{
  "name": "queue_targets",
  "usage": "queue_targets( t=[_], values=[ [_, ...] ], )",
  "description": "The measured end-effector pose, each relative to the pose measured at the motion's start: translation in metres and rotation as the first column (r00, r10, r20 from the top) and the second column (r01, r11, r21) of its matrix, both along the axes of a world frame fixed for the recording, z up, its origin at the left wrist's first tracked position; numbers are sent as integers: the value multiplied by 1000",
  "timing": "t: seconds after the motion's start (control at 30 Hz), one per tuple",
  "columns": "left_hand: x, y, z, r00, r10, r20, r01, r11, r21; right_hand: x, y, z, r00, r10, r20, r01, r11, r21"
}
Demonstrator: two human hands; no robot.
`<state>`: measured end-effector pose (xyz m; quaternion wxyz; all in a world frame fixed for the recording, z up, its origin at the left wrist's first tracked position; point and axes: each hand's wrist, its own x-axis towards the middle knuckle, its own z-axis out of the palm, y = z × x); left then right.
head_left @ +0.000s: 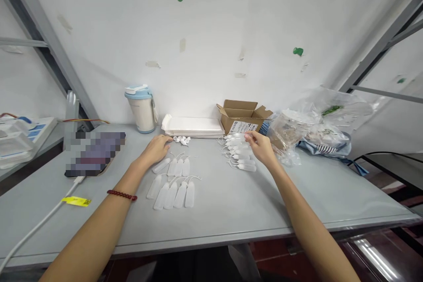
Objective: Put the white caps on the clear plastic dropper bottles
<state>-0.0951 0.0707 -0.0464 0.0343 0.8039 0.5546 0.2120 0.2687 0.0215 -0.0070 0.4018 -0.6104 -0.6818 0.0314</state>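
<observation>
My left hand (157, 149) rests on the table, fingers stretched towards a small pile of white plastic pieces (181, 140); nothing shows in it. Just below it lie two rows of small translucent plastic bottles (172, 194) with thin tails at their tops. On the right, my right hand (260, 145) pinches with thumb and forefinger at the end of a translucent bottle (235, 136). That bottle is at the far end of a column of similar bottles (247, 167), lying sideways with their thin tails pointing left. The exact grip is small and partly hidden.
Behind stand a lidded cup (142, 112), a stack of white trays (194, 127) and an open cardboard box (241, 116). Clear plastic bags (291, 130) lie at right. A blurred phone-like device (95, 154) with a white cable (42, 220) lies at left.
</observation>
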Motion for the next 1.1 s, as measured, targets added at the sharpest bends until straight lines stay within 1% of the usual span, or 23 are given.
queue_targets(
  t=[0.1,0.23,0.4,0.53,0.67,0.77,0.9,0.97,1.03,1.07,1.1],
  values=[
    [0,1,-2,999,42,4,-42,999,2,7,4,-2,1000,-23,0,23,1000,-9],
    [2,3,-5,995,93,23,-94,995,26,11,10,-8,1000,-10,-10,10,1000,-17],
    [4,5,-4,994,107,37,-107,994,10,4,18,-21,997,-52,-64,52,999,-10],
    [5,6,-4,991,132,20,-132,991,9,-4,22,-31,996,-46,-71,46,999,7],
    [6,6,-3,990,143,-1,-143,990,9,-5,24,-33,996,-47,-73,50,998,38],
    [6,5,1,990,142,-25,-142,990,-2,-2,26,-33,996,-59,-66,63,996,57],
    [6,2,7,987,154,-57,-157,986,-56,-1,25,-34,994,-88,-58,91,994,54],
    [6,0,9,987,156,-47,-159,984,-76,-7,20,-33,991,-129,-33,131,988,81],
    [7,-2,10,987,157,-32,-159,983,-86,-19,11,-29,981,-192,25,184,966,180],
    [7,-3,10,987,158,-26,-159,983,-90,-28,5,-26,982,-179,55,161,959,233],
    [7,-4,10,987,159,-20,-160,983,-92,-37,-3,-23,989,-129,73,105,959,264]
  ],
)
